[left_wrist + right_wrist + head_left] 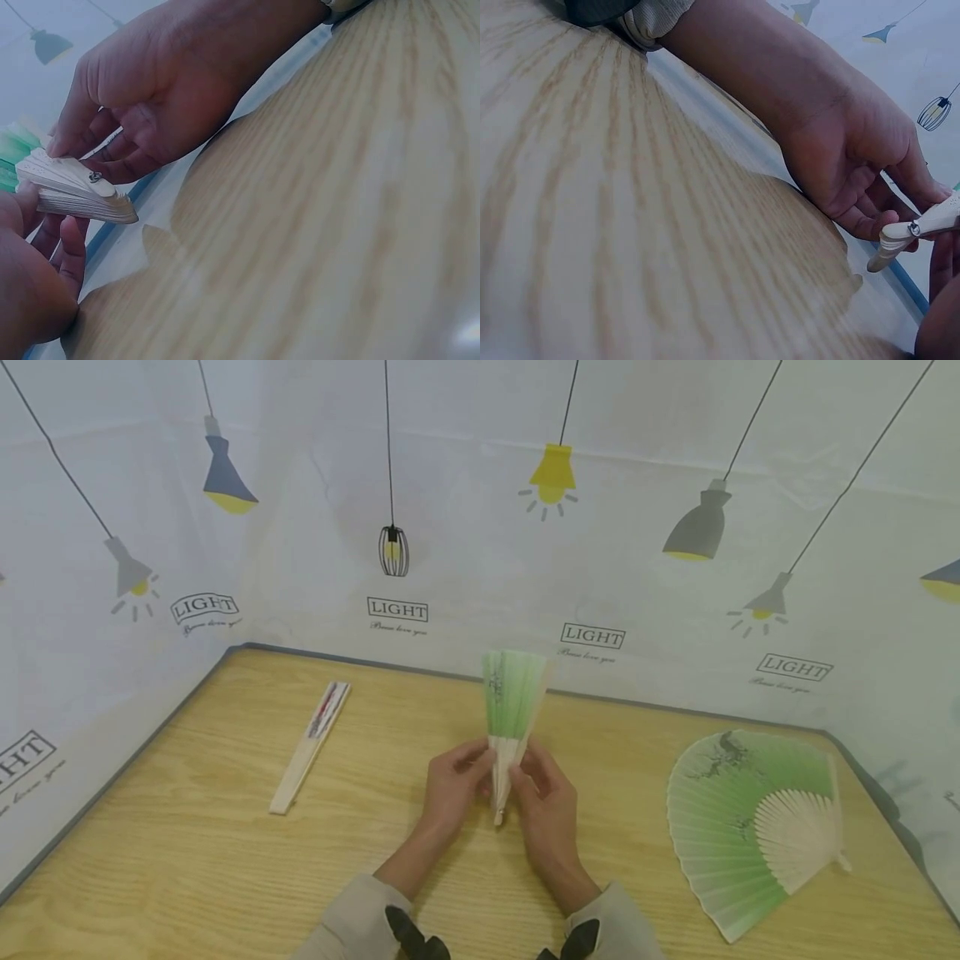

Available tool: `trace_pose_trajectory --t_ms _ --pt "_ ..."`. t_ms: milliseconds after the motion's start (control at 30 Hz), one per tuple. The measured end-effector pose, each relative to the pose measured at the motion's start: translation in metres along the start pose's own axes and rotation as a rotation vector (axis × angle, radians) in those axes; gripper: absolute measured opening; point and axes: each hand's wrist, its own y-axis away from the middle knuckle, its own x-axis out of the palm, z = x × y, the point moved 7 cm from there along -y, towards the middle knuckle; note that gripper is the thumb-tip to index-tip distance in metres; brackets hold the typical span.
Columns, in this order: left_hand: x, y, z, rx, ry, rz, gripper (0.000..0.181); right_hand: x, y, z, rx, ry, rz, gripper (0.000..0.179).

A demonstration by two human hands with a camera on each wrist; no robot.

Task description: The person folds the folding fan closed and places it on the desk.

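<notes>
A: Which parts are hidden from you?
B: In the head view, the held fan hides parts of your left hand and right hand.
A: What do the edges cut off?
B: The right wrist view's edge crops your right hand and most of the fan; the head view's lower edge cuts your sleeves. Beneath the lettering, the script is too small to read reliably.

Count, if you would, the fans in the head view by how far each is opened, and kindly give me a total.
Spread fan: 1
Part-open fan, held between the left hand and right hand: 1
Folded fan: 1
Total: 3
</notes>
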Motion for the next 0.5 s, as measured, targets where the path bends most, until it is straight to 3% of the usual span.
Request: trace_pose_trajectory --t_ms 500 --pt "0.0013 0.0012 0.0000 -0.014 -0.028 0.041 0.030 0.0023 0.0007 0.0020 -0.052 0.004 0.036 0.042"
